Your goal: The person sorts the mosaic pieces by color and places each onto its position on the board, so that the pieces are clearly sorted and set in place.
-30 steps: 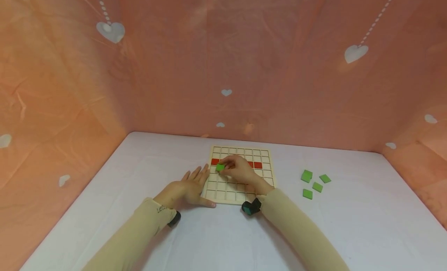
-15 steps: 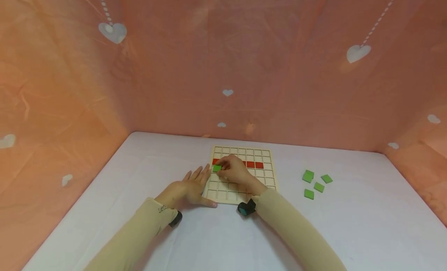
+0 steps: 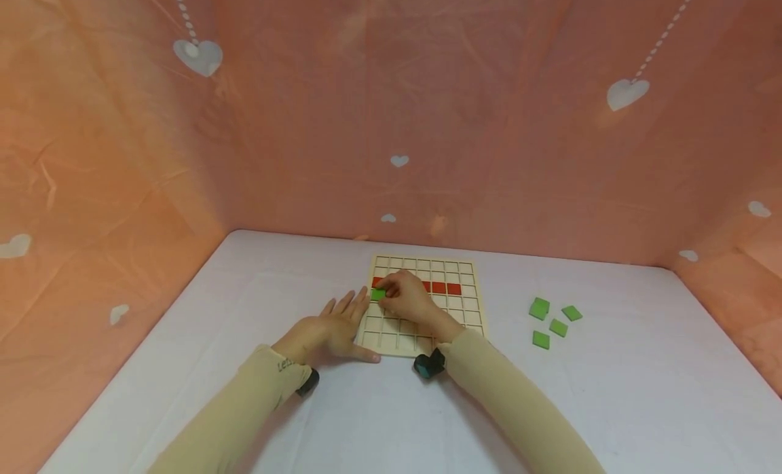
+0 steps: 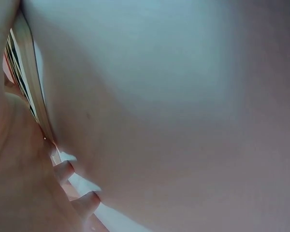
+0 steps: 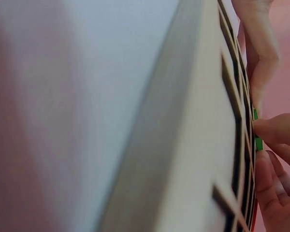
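A wooden grid board (image 3: 387,341) lies on the table, with a row of red square tiles (image 3: 453,288) set across it. My right hand (image 3: 411,297) pinches a green square tile (image 3: 377,295) at the board's left column, just below the leftmost red tile. In the right wrist view that green tile (image 5: 259,143) shows edge-on at the grid, fingertips right at it. Spread and straight, my left hand (image 3: 336,331) rests along the board's left edge, thumb near its front corner. The left wrist view shows the board's side (image 4: 34,79) against the palm.
Several loose green tiles (image 3: 540,339) lie on the white table (image 3: 617,365) right of the board. An orange-pink cloth (image 3: 489,134) with pale hearts hangs behind and at both sides. Each wrist wears a dark camera.
My right hand has moved slightly left, bringing the green tile down into line with the left column under the red tile. My left hand stays in place.
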### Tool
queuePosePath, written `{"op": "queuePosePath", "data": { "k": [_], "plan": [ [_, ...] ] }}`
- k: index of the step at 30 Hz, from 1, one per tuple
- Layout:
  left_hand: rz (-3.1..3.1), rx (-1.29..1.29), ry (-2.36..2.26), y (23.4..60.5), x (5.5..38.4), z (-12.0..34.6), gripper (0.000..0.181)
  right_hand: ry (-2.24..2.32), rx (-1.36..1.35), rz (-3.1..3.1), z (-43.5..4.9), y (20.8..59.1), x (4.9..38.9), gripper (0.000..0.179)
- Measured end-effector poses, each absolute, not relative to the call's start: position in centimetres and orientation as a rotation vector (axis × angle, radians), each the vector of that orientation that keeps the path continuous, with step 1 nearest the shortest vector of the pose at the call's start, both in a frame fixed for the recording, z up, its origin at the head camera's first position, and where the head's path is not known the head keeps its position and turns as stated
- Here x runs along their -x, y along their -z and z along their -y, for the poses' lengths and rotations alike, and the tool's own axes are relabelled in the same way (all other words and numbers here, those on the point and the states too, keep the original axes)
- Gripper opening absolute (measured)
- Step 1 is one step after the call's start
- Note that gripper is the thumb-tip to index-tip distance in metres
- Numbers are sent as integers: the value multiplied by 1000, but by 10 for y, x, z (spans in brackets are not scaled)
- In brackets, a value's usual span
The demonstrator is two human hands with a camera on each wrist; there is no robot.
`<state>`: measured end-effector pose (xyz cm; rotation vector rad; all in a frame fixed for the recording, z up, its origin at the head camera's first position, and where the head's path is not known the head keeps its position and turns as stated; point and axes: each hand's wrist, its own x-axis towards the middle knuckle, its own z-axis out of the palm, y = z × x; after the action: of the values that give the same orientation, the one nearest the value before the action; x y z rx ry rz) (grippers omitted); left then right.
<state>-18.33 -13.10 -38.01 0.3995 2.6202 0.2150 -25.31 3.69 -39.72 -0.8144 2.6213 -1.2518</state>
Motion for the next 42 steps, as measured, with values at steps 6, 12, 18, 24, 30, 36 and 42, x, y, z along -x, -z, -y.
{"op": "queuePosePath", "data": {
  "k": [6,12,18,24,30,36,42],
  "plan": [
    [-2616,-410,-217,368,180,129,110,1285,782,-2591,-41,392,249,24],
    [-2615,-407,-209,369,181,128,110,1316,780,-2573,-46,391,247,23],
    [-2627,-405,-192,377,183,126,111,1342,750,-2544,-51,394,247,24],
    [-2626,-413,-199,369,180,125,110,1339,774,-2515,-55,393,245,26],
    [-2614,-412,-234,368,176,127,109,1376,786,-2485,-59,395,246,26],
    [-2612,-427,-268,371,177,132,111,1471,800,-2403,-72,399,245,27],
    [-2642,-443,-287,372,176,134,110,1465,752,-2438,-93,395,243,28]
  ]
}}
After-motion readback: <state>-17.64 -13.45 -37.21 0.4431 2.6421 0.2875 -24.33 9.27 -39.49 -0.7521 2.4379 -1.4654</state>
